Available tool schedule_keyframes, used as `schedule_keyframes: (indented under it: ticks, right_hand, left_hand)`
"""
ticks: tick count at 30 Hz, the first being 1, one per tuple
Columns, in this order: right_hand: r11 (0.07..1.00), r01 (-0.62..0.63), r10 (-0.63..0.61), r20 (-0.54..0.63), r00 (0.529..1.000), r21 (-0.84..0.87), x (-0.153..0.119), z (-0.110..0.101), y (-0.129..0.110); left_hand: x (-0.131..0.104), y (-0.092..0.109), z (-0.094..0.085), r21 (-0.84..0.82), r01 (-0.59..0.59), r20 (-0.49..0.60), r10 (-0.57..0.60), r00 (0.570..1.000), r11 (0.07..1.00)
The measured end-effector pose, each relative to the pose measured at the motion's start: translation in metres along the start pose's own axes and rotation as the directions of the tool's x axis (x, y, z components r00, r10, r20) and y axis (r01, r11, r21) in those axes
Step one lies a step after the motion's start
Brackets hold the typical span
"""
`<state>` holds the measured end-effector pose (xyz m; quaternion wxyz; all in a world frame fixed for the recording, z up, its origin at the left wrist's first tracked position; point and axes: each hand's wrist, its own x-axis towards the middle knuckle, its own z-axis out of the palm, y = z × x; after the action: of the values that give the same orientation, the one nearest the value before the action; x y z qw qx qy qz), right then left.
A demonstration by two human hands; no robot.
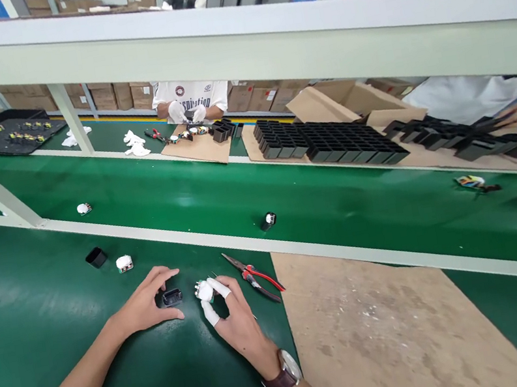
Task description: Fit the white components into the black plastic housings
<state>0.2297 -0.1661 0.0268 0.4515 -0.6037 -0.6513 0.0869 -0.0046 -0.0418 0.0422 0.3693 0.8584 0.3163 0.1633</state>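
green-topped bench [208, 367] extends beneath both hands; a pale rail [146, 233] crosses beyond them. left hand [143, 305]: thumb and fingers apart, curved around a small black case [172, 298] lying on the bench; contact with it cannot be confirmed. right hand [241, 328]: thumb and forefinger, both in white covers, clamped on a white-topped component [204, 290], located just right of the case and near the left hand's fingertips. wristwatch [290, 366] noted on the right wrist. pliers [248, 273] with red and black handles lie just beyond the right hand, to its right. cardboard sheet [385, 331], marked with whitish specks, lies right of the same hand. beyond the left hand, to its left, a second black case [95, 258] sits near another white-topped component [124, 263]. well beyond both hands, a co-worker [189, 93] wears white gloves [177, 111].
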Motion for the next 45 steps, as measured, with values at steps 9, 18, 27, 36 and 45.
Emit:
schedule_keyframes:
  ticks: [9,18,27,36,45]
  right_hand:
    - [0.969,-0.004,0.015,-0.041,0.999,0.245,-0.002,0.0,-0.007]
    - [0.979,0.182,-0.185,0.023,0.982,0.091,-0.006,-0.004,-0.021]
    - [0.98,0.191,-0.195,0.067,0.979,0.056,-0.007,-0.002,-0.019]
    - [0.972,0.234,-0.228,0.127,0.965,-0.028,-0.01,0.002,-0.014]
    - [0.968,0.235,-0.217,0.171,0.961,-0.09,-0.011,0.002,-0.014]
  left_hand:
    - [0.004,0.009,0.007,-0.001,-0.072,0.038,0.072,0.997,0.997]
    - [0.005,0.016,0.016,0.318,-0.255,-0.147,0.314,0.938,0.913]
    - [0.006,0.016,0.018,0.383,-0.339,-0.112,0.407,0.906,0.859]
    - [0.006,0.014,0.022,0.344,-0.344,-0.103,0.4,0.911,0.873]
    - [0.005,0.009,0.027,0.277,-0.339,-0.049,0.366,0.929,0.899]
